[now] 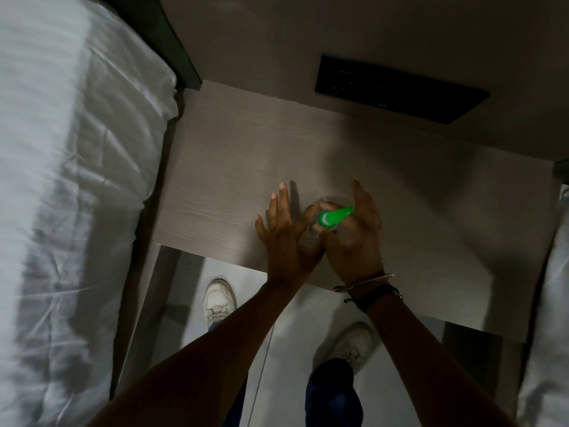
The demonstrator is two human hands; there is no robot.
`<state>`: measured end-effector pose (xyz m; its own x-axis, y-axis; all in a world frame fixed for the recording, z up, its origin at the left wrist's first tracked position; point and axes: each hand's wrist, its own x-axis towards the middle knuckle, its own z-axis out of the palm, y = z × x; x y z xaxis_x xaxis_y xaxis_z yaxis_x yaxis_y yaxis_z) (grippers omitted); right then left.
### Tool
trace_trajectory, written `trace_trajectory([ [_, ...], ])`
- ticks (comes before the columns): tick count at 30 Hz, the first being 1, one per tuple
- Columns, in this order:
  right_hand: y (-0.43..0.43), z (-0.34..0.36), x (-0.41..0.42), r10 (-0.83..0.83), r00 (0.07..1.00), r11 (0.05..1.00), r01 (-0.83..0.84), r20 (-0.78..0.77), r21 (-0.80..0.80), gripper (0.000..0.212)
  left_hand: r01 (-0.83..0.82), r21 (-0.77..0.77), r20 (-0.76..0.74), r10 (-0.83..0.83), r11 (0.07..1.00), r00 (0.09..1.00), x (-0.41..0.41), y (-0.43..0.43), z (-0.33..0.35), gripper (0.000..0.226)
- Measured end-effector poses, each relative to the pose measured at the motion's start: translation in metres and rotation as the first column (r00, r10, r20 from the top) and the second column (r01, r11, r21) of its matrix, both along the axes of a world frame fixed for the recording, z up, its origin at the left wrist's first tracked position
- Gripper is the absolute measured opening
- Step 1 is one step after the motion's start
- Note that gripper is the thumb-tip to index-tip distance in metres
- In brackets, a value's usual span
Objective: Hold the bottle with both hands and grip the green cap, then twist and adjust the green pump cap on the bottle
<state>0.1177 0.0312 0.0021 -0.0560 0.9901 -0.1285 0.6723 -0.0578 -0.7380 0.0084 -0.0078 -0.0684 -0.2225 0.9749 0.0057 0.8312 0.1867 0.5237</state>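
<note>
Head view: the right hand (357, 232) curls round a small clear plastic spray bottle with a bright green nozzle cap (332, 217), held above the pale wood-grain tabletop (234, 167). Just to its left, the left hand (286, 232) is spread, fingers straight, its palm side touching the bottle. A thin metal bangle (366, 281) and dark cord band (375, 298) circle the right wrist.

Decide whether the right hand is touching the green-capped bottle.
Touching. The head view shows the right hand with fingers curled round the clear bottle just below its green cap, no gap between them.
</note>
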Motion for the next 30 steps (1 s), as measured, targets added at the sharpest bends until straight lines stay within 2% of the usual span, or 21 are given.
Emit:
trace_trajectory([
  [3,0.007,0.007,0.000,-0.100,0.995,0.994,0.100,0.018,0.042,0.075,0.028,0.056,0.018,-0.029,0.998,0.999,0.000,-0.001,0.001,0.068],
  [5,0.007,0.009,-0.002,-0.056,0.997,0.997,0.054,0.060,0.047,0.078,0.008,0.053,0.024,-0.009,0.999,1.000,0.000,0.000,0.002,0.067],
  [7,0.004,0.008,-0.003,0.013,1.000,1.000,-0.013,0.002,-0.016,0.084,-0.018,0.018,0.047,0.017,1.000,0.999,0.000,0.002,0.005,0.056],
  [9,0.003,0.005,-0.001,0.025,0.994,1.000,-0.024,-0.102,0.011,0.070,-0.013,-0.033,0.077,0.015,0.999,0.997,-0.002,0.004,0.007,0.058],
  [12,0.006,0.008,0.000,-0.081,0.987,0.992,0.094,-0.138,0.088,0.063,0.014,-0.029,0.093,-0.011,0.999,0.996,-0.001,0.004,0.007,0.063],
  [14,0.007,0.008,-0.002,-0.098,0.993,0.989,0.104,-0.059,0.103,0.073,0.005,-0.027,0.083,-0.003,1.000,0.997,-0.001,0.004,0.006,0.059],
  [16,0.005,0.008,-0.004,-0.036,0.999,0.999,0.037,-0.039,0.015,0.088,0.000,-0.005,0.049,0.000,1.000,0.999,-0.001,0.002,0.004,0.055],
  [17,0.005,0.006,-0.003,-0.005,0.997,1.000,0.004,-0.078,-0.012,0.088,-0.003,-0.001,0.054,0.004,1.000,0.999,-0.001,0.002,0.004,0.055],
  [19,0.007,0.004,0.003,0.033,0.993,0.999,-0.032,-0.113,0.009,0.067,0.003,-0.019,0.093,-0.001,1.000,0.996,-0.002,0.004,0.006,0.056],
  [22,0.011,0.002,0.008,0.045,0.999,0.997,-0.046,0.009,0.058,0.038,0.025,-0.040,0.105,-0.021,0.999,0.994,-0.004,0.005,0.008,0.060],
  [24,0.013,0.001,0.006,0.015,0.998,0.996,-0.020,0.055,0.089,0.043,0.013,-0.061,0.106,-0.006,0.998,0.994,-0.003,0.005,0.010,0.061],
  [27,0.012,0.001,0.002,0.082,0.996,0.997,-0.082,0.022,-0.016,0.080,-0.002,-0.066,0.059,0.005,0.998,0.998,-0.001,0.004,0.010,0.055],
  [28,0.012,0.000,0.002,0.118,0.993,0.993,-0.117,0.014,-0.033,0.079,0.001,-0.054,0.074,0.003,0.999,0.997,-0.002,0.004,0.009,0.054],
  [30,0.012,0.001,0.004,0.133,0.991,0.991,-0.133,0.023,0.021,0.052,0.009,-0.032,0.135,-0.005,0.999,0.991,-0.003,0.004,0.011,0.058],
])
